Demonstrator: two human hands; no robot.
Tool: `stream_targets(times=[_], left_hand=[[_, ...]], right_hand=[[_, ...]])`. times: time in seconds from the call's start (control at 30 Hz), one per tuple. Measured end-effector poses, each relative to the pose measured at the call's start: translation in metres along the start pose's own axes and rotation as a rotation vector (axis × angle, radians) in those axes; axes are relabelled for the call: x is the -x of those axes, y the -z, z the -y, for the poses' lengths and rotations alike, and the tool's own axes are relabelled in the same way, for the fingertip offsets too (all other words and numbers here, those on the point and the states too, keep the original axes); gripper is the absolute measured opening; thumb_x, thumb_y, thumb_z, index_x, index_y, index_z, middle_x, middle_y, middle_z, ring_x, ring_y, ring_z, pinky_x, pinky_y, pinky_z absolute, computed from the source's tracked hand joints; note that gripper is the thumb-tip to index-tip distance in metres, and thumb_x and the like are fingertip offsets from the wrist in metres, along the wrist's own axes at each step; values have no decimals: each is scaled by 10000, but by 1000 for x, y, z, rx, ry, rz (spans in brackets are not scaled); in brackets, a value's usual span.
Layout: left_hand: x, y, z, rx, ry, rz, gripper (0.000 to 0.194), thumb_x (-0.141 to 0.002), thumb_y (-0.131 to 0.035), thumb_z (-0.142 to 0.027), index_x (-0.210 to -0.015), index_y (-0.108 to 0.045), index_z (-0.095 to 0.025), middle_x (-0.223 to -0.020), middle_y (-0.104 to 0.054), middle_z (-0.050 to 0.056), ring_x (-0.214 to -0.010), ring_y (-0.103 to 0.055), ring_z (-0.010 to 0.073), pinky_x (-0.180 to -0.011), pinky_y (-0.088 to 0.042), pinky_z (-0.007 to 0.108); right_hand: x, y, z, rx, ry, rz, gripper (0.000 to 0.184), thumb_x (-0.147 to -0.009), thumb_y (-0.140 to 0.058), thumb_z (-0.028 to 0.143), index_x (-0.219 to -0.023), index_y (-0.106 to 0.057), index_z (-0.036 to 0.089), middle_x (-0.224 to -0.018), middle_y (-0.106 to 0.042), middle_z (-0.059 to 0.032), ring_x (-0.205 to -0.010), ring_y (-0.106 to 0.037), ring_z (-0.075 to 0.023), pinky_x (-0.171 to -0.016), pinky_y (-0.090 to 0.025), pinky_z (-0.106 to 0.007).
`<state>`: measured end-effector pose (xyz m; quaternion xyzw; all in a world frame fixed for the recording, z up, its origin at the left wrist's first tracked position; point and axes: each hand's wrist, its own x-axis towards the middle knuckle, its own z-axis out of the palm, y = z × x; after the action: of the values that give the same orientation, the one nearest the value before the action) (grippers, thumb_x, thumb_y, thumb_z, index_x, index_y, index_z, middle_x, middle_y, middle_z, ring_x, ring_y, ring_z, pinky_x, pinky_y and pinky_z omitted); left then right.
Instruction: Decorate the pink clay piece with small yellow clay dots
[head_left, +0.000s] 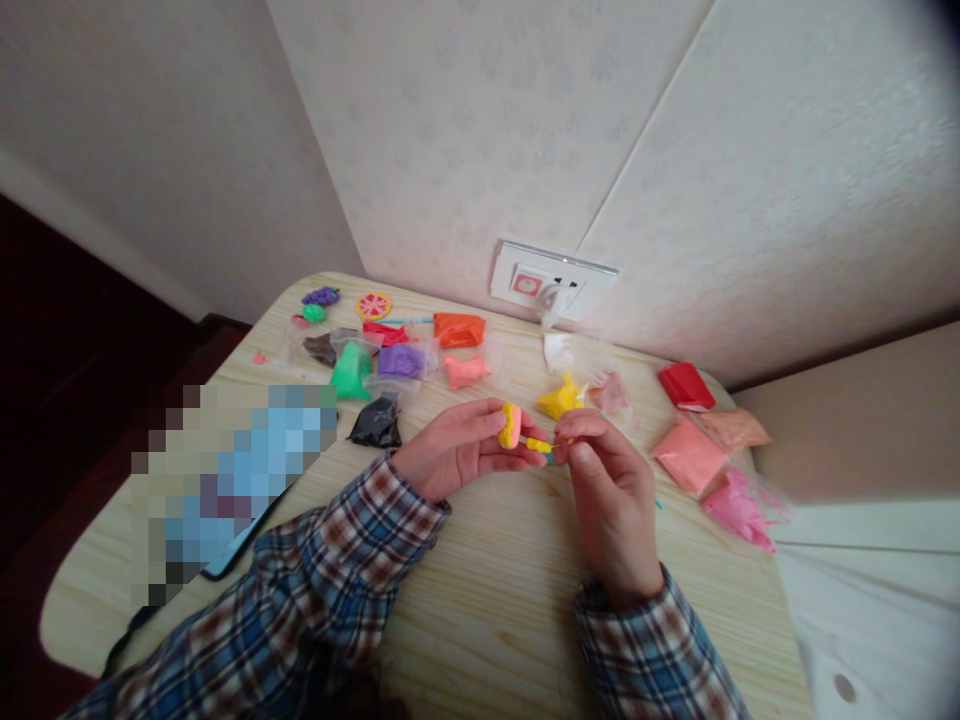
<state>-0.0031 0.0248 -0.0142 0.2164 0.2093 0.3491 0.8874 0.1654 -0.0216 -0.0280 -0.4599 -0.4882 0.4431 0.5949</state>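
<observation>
My left hand (457,450) is closed around a small yellow and pink clay piece (511,427), its pink side turned to the right. A thin yellow clay strip (538,445) lies by the fingertips of that hand. My right hand (611,490) is close beside it, thumb and forefinger pinched on a tiny yellow clay bit (571,441). A teal stick (658,503) shows on the far side of my right hand; most of it is hidden. Behind the hands sits an opened bag of yellow clay (562,397).
Clay bags lie along the back: green (351,372), purple (401,361), black (376,424), orange (459,329), white (559,351). Red (685,385), peach (690,455) and pink (739,508) bags lie right. A blurred phone (247,490) lies left. A wall socket (553,284) holds a plug.
</observation>
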Motion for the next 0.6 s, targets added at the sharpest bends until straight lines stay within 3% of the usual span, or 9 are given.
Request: stream_targets(times=[0.37,0.6], left_hand=[[1,0,1,9,-3,15,257,-688,-833,-274,-847,-732,-99,-863,-774,37,-754,-750,168,-729,-574,224],[1,0,0,1,-1,9,250,-687,-834,-276,-847,-736,-111,-868,-774,36,-749,-749,165,-715,-569,214]], right_hand=[[0,3,-3,20,14,-12,102,-884,-622,278,-851,-718,266,-844,-647,19,-768,-536,-134,-717,-399,-279],[0,2,-2,7,19,-23,37,-840,-676,261,-851,-710,274,-857,-638,21,-853,-560,-149,-784,-404,-294]])
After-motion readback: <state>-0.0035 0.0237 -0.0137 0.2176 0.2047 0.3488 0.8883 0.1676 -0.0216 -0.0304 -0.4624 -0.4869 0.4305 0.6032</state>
